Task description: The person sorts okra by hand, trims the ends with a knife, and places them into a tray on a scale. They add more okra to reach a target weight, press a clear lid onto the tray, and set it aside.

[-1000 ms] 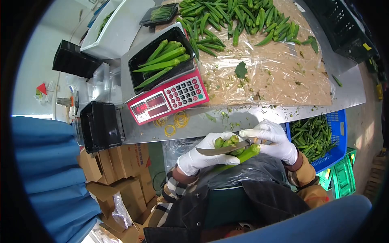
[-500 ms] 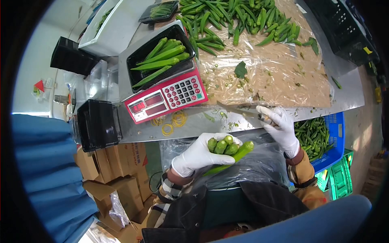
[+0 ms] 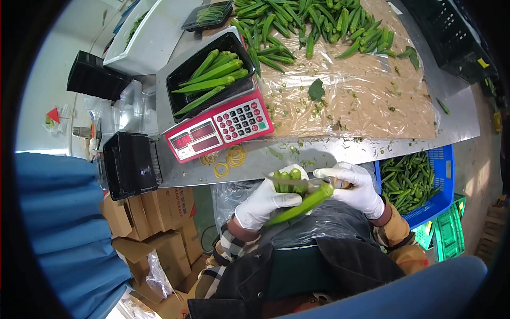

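My left hand (image 3: 260,206), in a white glove, is closed around a small bunch of okra (image 3: 298,186). One longer pod (image 3: 308,204) slants out past the thumb, its stem end up to the right. My right hand (image 3: 355,191), also gloved, grips a knife (image 3: 311,182) by its handle. The thin blade points left and crosses over the stem ends of the bunch. Both hands are close together just in front of the table edge. Behind them, a black tray (image 3: 175,87) of okra rests on a red digital scale (image 3: 234,149).
A heap of okra (image 3: 319,16) covers the back of the plastic-covered cardboard (image 3: 372,106). Yellow rubber bands (image 3: 236,155) lie by the scale, near stacked black trays (image 3: 130,165). Right of me stands a blue crate (image 3: 447,170) of okra; cardboard boxes (image 3: 154,212) are below left.
My right hand has moved left and down with the knife, from the table edge to the okra bunch. My left hand has shifted slightly and still holds the pods.
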A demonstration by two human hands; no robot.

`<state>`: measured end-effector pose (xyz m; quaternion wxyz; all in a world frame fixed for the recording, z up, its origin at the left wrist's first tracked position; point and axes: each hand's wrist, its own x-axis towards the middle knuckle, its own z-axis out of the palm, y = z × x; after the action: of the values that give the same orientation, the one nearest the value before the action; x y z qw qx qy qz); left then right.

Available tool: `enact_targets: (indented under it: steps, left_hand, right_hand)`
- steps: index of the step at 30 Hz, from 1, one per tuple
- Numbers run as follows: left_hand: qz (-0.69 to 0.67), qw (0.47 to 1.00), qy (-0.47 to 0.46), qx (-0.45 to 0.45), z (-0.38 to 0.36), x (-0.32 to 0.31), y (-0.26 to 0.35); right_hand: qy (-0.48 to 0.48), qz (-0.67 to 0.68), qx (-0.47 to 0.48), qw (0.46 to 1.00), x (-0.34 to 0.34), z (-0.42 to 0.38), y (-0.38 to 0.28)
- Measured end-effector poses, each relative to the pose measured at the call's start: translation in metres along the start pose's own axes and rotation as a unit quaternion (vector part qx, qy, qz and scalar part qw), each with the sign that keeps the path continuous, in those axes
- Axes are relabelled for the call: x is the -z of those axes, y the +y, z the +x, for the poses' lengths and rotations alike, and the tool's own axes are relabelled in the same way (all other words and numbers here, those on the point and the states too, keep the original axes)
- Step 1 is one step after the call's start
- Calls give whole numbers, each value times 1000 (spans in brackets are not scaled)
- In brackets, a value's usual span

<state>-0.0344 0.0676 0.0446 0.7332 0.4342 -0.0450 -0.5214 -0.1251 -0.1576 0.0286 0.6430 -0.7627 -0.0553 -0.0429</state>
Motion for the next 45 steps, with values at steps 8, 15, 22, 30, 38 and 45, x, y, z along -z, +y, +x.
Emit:
enact_targets:
  steps: [8, 15, 22, 30, 38, 45]
  left_hand:
    - [-30, 998, 9, 53, -5, -15, 7]
    - [-41, 998, 28, 39, -6, -20, 2]
    - [-33, 999, -28, -1, -2, -10, 4]
    - [-274, 960, 12, -60, -7, 16, -2]
    - [32, 923, 180, -337, -30, 25, 140]
    - [589, 610, 327, -416, 36, 83, 240]
  right_hand:
    - [-12, -149, 106, 983, 8, 8, -7]
    - [30, -219, 160, 962, 6, 10, -2]
    - [183, -272, 64, 943, 16, 12, 37]
    - [199, -341, 16, 918, 17, 45, 77]
    - [211, -349, 35, 912, 14, 43, 89]
    - [248, -366, 43, 896, 9, 41, 96]
